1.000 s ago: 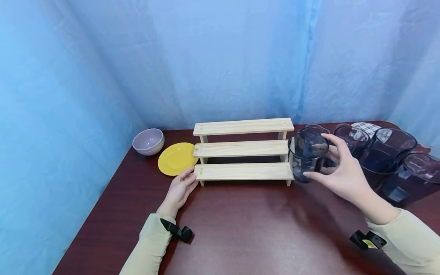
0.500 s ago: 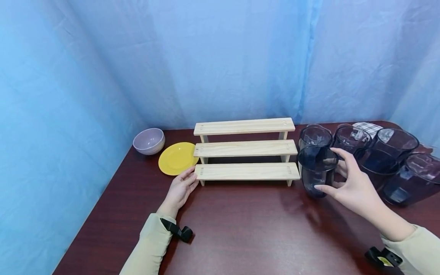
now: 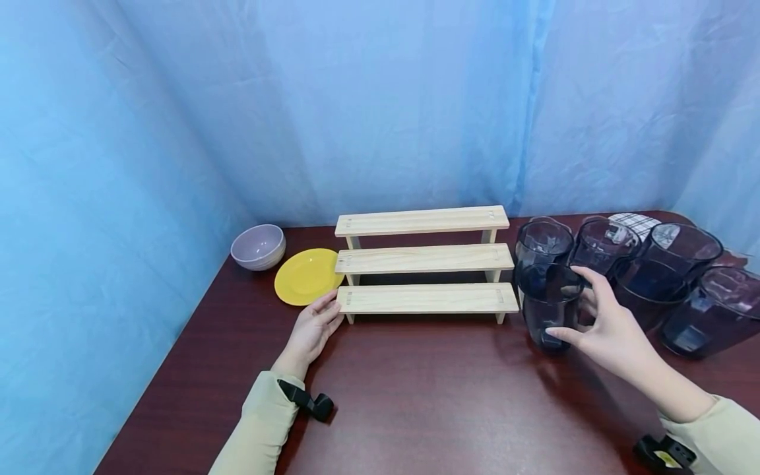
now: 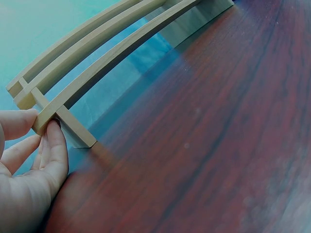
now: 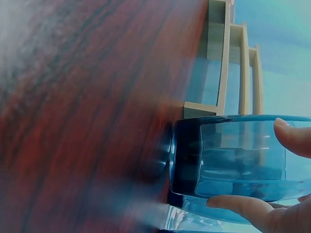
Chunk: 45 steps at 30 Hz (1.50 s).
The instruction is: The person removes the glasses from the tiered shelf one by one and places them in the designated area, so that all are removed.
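A: Where is the dark, see-through plastic tumbler (image 3: 549, 307) standing?

B: It is standing upright on the dark red wooden counter (image 3: 415, 389), right of centre in the head view, just beside the right end of the pale three-step wooden rack (image 3: 423, 262). Five more tumblers of the same kind (image 3: 647, 277) are crowding behind it toward the right edge of the frame.

A: And what is the right hand (image 3: 605, 326) doing?

B: It is curling round the tumbler's wall. In the right wrist view a fingertip (image 5: 291, 136) is lying on one side and the thumb (image 5: 238, 204) on the other, so the tumbler (image 5: 233, 155) is being pinched across its width about halfway up.

A: How is it likely to handle?

B: It is looking light and stiff, probably thin-walled, with a smooth and perhaps slippery surface. A grip round the middle of the wall seems soundest, since a hard squeeze near the rim might flex it.

A: The left hand (image 3: 311, 330)?

B: It is lying at the lower left corner of the rack with fingers (image 4: 53, 145) nearly straight, touching the lowest step's end, not gripping. A yellow round plate (image 3: 305, 276) and a pale lilac bowl (image 3: 258, 247) are sitting further left.
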Each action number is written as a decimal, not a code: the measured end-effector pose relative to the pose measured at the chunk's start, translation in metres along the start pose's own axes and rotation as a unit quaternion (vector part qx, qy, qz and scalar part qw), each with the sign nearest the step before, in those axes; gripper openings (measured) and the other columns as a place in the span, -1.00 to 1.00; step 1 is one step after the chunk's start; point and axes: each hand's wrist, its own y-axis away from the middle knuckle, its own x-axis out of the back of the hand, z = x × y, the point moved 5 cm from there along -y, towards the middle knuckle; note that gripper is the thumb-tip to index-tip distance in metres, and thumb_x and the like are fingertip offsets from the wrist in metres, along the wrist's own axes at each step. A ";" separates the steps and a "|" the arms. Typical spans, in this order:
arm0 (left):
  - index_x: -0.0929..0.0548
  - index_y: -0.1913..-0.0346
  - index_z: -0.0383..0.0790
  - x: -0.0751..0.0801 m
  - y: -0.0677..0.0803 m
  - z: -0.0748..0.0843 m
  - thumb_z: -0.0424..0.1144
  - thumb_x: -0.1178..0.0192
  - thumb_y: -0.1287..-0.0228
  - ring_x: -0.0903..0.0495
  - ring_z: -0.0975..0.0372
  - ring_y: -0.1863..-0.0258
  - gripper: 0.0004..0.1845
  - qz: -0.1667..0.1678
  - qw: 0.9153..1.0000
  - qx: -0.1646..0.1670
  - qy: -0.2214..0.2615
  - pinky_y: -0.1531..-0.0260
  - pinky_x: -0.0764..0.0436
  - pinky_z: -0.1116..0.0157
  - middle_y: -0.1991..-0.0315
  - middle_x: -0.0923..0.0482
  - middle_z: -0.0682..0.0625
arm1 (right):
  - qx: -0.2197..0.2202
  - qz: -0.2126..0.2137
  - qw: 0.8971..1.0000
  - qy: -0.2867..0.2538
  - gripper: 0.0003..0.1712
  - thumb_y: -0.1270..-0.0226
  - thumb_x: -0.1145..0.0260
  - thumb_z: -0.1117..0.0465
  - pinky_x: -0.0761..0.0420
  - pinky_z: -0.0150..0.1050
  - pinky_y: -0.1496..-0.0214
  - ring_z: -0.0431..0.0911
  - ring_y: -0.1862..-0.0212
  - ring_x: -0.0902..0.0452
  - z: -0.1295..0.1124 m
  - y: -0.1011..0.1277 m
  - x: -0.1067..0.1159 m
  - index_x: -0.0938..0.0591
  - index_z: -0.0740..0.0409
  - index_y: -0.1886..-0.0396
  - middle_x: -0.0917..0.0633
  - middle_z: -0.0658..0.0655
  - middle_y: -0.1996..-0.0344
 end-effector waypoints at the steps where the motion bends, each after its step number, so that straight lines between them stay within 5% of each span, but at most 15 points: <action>1: -0.23 -0.39 -0.38 0.000 0.000 0.000 -0.48 0.03 -0.39 -0.58 0.40 0.20 -0.48 0.000 1.000 0.000 0.000 0.16 -0.54 0.47 -0.03 -0.39 -0.09 | -0.001 0.000 1.000 -0.003 0.18 0.11 -0.51 0.46 -0.57 0.08 0.24 0.56 -0.03 -0.36 0.001 0.000 0.000 0.03 0.24 -0.43 -0.48 0.65 0.00; 23: -0.23 -0.39 -0.37 0.002 0.002 0.001 -0.47 0.02 -0.39 -0.57 0.40 0.19 -0.48 0.005 1.000 0.000 -0.003 0.16 -0.54 0.47 -0.07 -0.37 -0.12 | -0.054 -0.001 0.997 0.049 0.22 0.06 -0.55 0.20 -0.56 0.18 0.23 0.57 0.00 -0.37 0.017 0.004 0.006 0.04 0.15 -0.47 -0.40 0.68 -0.04; 33: -0.24 -0.39 -0.37 0.000 -0.001 0.000 -0.47 0.02 -0.39 -0.58 0.40 0.21 -0.48 0.007 1.000 0.000 -0.001 0.17 -0.55 0.47 0.00 -0.40 -0.07 | -0.040 0.014 0.997 0.062 0.20 0.00 -0.51 0.30 -0.56 0.17 0.24 0.58 0.02 -0.37 0.016 0.000 0.004 0.10 0.18 -0.48 -0.40 0.65 -0.03; 40: -0.24 -0.39 -0.35 -0.002 -0.003 0.002 -0.46 0.03 -0.40 -0.56 0.39 0.19 -0.48 0.004 1.000 0.004 -0.005 0.16 -0.55 0.48 -0.09 -0.35 -0.12 | -0.055 -0.016 0.995 0.080 0.22 -0.08 -0.47 0.20 -0.55 0.22 0.22 0.56 0.01 -0.37 0.017 0.000 0.003 0.21 0.18 -0.49 -0.39 0.68 -0.02; 45: -0.27 -0.37 -0.36 -0.002 -0.003 0.007 -0.48 0.01 -0.38 -0.54 0.39 0.21 -0.49 0.013 0.999 -0.002 -0.034 0.18 -0.54 0.50 0.04 -0.39 -0.05 | -0.063 -0.041 0.995 0.071 0.22 -0.17 -0.41 0.06 -0.52 0.25 0.19 0.53 -0.04 -0.35 0.010 0.001 0.012 0.29 0.11 -0.50 -0.32 0.71 -0.09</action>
